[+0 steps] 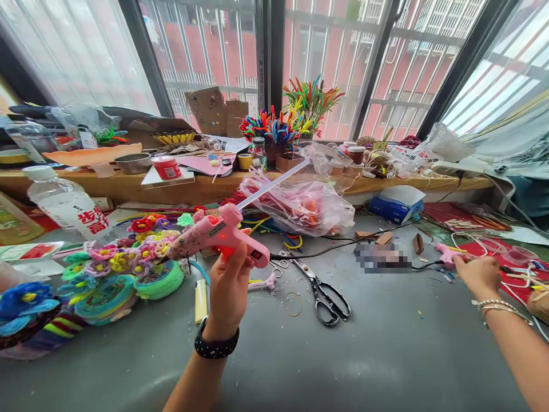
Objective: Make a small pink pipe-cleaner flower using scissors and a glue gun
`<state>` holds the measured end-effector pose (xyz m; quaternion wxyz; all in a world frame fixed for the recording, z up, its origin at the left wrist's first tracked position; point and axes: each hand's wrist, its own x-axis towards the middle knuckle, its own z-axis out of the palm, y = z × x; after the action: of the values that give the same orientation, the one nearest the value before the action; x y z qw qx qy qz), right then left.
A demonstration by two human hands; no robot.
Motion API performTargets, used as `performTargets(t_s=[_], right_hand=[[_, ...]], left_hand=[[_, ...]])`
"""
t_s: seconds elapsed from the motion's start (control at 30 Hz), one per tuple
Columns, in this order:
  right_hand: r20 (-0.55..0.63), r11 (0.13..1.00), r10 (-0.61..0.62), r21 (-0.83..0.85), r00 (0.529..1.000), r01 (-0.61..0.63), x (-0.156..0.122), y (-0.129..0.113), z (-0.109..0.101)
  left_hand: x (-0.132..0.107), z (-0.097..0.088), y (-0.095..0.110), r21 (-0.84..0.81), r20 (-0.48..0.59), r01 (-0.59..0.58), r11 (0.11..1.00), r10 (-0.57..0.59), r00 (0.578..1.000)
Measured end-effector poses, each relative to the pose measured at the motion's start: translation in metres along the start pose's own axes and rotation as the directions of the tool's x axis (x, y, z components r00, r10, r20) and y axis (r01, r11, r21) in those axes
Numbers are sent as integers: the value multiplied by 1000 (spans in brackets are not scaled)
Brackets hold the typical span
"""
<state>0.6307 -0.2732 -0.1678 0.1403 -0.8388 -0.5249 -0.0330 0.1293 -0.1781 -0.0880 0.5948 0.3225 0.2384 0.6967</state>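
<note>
My left hand [231, 286] is wrapped round the handle of a pink hot glue gun [234, 234], held up over the table. A long translucent glue stick [274, 183] juts from its back, and a small red light glows on its side. The nozzle points left, near colourful fuzzy pipe-cleaner flowers [128, 252]. Far to the right, my right hand [480, 277] closes on a second pink glue gun [448, 254], with its fingers partly hidden. Black-handled scissors [328, 297] lie open between my hands. A yellow lighter [201, 301] lies beside my left wrist.
A black cord [326, 252] runs right from the raised gun. Behind are a plastic bag [304, 206], a blue tissue pack [394, 205] and a water bottle [68, 203]. Round green coiled pots [160, 280] stand left. A cluttered wooden ledge [206, 186] lines the windows.
</note>
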Motion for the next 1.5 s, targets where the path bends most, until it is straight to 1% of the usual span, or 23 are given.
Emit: performTargets(t_s=[0.07, 0.1, 0.13, 0.17, 0.23, 0.3, 0.43, 0.5, 0.53, 0.57, 0.63, 0.7, 0.8, 0.87, 0.93, 1.0, 1.07, 1.13, 1.17, 1.23, 1.33, 1.43, 1.5], right_hand=[[-100, 998, 47, -35, 994, -51, 6, -11, -6], [-70, 999, 0, -32, 998, -3, 10, -17, -8], [-4, 998, -65, -15, 998, 65, 15, -23, -11], [84, 989, -146, 5, 986, 146, 20, -28, -12], [247, 958, -281, 21, 927, 285, 30, -36, -13], [311, 935, -336, -2, 889, 354, 37, -45, -11], [308, 903, -405, -14, 861, 430, 37, -76, -1], [233, 859, -468, -104, 852, 501, 30, -97, 6], [183, 862, -444, -181, 877, 474, 25, -108, 11], [114, 884, -368, -265, 923, 385, 21, -119, 15], [50, 901, -289, -323, 956, 290, 15, -135, 24], [8, 912, -227, -348, 974, 216, 12, -145, 32], [-5, 921, -195, -345, 981, 182, 15, -148, 39], [26, 926, -213, -314, 977, 210, 19, -145, 40], [76, 923, -265, -268, 961, 276, 25, -138, 38], [162, 905, -349, -198, 923, 376, 30, -130, 35], [309, 881, -423, -80, 852, 466, 35, -121, 32], [412, 872, -458, 36, 788, 488, 37, -115, 29], [427, 873, -465, 74, 775, 483, 37, -114, 28], [391, 876, -472, 106, 790, 471, 35, -114, 27], [296, 866, -499, 121, 815, 486, 25, -122, 27], [184, 845, -535, 113, 825, 523, 10, -138, 29], [131, 827, -563, 104, 816, 553, -1, -155, 31]], left_hand=[[1, -2, -2, 9, 2, 8, 1000, -8, 1000], [1, -3, -2, 16, 3, 12, 1000, -12, 1000], [2, -4, -2, 22, 4, 13, 1000, -13, 1000], [2, -4, -3, 25, 6, 12, 1000, -12, 1000], [2, -5, -3, 26, 4, 10, 1000, -10, 1000], [1, -4, -3, 28, -6, 16, 999, -16, 1000], [0, -3, -2, 33, -29, 44, 999, -43, 999], [0, -2, -2, 31, -45, 52, 998, -51, 998], [0, -1, -3, 31, -56, 55, 998, -53, 997], [0, -1, -3, 30, -67, 57, 998, -54, 996], [-1, -1, -3, 30, -83, 61, 998, -59, 995], [-2, -1, -3, 33, -90, 69, 997, -66, 994], [-3, -2, -4, 47, -79, 77, 996, -73, 994], [-3, -3, -4, 48, -57, 76, 996, -73, 996], [-3, -3, -5, 48, -40, 77, 996, -75, 996], [-2, -4, -6, 50, -33, 80, 996, -79, 996], [-2, -5, -6, 50, -31, 86, 995, -85, 996], [-1, -7, -6, 42, -31, 83, 996, -82, 996], [0, -7, -6, 38, -33, 77, 996, -76, 997], [0, -8, -5, 29, -35, 61, 998, -60, 998], [0, -7, -1, 11, -32, 49, 999, -48, 998], [-1, -6, 1, -2, -32, 50, 999, -50, 998], [-1, -5, 1, -3, -30, 44, 999, -44, 999]])
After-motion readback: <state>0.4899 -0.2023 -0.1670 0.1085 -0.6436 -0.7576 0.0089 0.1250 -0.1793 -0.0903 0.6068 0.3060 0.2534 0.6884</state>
